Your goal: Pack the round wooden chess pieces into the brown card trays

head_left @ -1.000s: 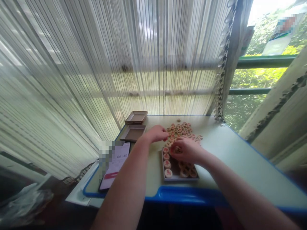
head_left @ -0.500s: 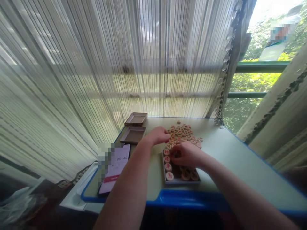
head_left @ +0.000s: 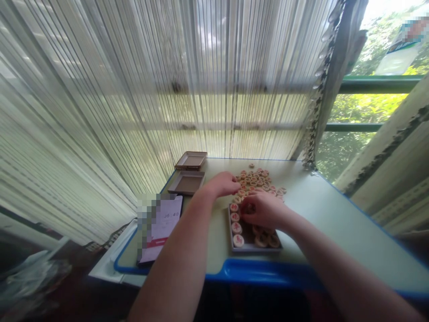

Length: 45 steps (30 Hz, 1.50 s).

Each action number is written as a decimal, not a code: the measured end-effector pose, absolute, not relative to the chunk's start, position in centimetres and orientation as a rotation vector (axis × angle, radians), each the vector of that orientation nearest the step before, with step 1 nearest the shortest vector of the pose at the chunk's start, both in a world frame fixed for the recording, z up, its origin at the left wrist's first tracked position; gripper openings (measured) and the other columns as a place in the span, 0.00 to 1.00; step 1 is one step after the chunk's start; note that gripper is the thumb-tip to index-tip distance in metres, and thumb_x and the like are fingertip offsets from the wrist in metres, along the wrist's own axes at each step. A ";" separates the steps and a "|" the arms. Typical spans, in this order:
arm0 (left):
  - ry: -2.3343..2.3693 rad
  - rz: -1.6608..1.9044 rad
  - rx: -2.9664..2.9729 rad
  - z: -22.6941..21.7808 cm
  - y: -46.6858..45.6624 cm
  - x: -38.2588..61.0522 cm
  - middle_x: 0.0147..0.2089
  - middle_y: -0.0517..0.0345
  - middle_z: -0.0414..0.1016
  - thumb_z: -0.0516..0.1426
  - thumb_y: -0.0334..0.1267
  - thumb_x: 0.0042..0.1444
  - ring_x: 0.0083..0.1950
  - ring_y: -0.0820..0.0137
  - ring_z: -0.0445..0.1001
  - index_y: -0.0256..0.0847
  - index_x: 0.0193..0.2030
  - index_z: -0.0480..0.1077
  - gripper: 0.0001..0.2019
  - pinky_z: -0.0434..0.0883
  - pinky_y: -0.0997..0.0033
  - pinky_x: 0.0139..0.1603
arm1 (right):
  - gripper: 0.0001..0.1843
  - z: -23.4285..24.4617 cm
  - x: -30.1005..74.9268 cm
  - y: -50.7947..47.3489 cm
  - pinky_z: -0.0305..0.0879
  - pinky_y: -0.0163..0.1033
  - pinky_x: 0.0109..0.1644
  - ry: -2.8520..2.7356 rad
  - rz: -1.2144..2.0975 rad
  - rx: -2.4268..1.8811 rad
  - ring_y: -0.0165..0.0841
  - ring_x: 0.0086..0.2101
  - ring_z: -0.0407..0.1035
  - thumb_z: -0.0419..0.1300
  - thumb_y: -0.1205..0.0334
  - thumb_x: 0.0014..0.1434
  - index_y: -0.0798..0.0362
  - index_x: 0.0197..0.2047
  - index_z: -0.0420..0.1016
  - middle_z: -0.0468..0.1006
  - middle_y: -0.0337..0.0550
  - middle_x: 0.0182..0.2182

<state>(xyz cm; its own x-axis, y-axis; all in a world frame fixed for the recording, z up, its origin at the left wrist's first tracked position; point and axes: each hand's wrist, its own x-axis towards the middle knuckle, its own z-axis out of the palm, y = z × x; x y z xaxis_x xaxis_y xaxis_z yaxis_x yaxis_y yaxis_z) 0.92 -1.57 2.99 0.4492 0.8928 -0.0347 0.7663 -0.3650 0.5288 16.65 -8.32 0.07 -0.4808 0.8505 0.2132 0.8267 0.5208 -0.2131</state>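
A pile of round wooden game pieces (head_left: 258, 181) with red marks lies on the pale table (head_left: 311, 210). In front of it a shallow tray (head_left: 254, 248) holds several of these pieces in a column. My left hand (head_left: 223, 184) reaches into the near edge of the pile with its fingers curled on a piece. My right hand (head_left: 263, 210) hovers over the tray's far end, fingers pinched round a piece I can barely make out.
Two empty brown box halves (head_left: 187, 182) (head_left: 191, 160) sit at the table's back left. A phone (head_left: 161, 228) with a lit screen lies at the left edge. Striped curtains hang behind; a window with green bars is at the right. The blue table rim (head_left: 261, 273) runs along the front.
Both hands stay over the pile and tray with only small finger shifts. The view has tilted slightly.
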 end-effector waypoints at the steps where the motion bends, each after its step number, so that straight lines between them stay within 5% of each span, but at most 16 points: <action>1: 1.385 0.359 2.232 3.0 -1.6 0.9 0.15 0.60 0.64 0.51 0.36 0.42 0.20 0.74 0.62 0.35 0.19 0.71 0.10 0.54 0.73 0.23 | 0.07 0.0 16.7 -8.3 0.58 0.36 0.34 -2.469 0.115 -1.405 0.34 0.33 0.66 0.59 0.57 0.47 0.46 0.29 0.77 0.75 0.39 0.26; 45: 1.470 0.255 2.289 2.4 -1.1 1.2 0.18 0.58 0.66 0.52 0.38 0.44 0.22 0.74 0.62 0.36 0.21 0.71 0.11 0.54 0.73 0.24 | 0.08 -0.1 17.1 -7.9 0.59 0.36 0.35 -2.382 0.058 -1.407 0.34 0.34 0.66 0.58 0.55 0.48 0.49 0.27 0.75 0.74 0.41 0.28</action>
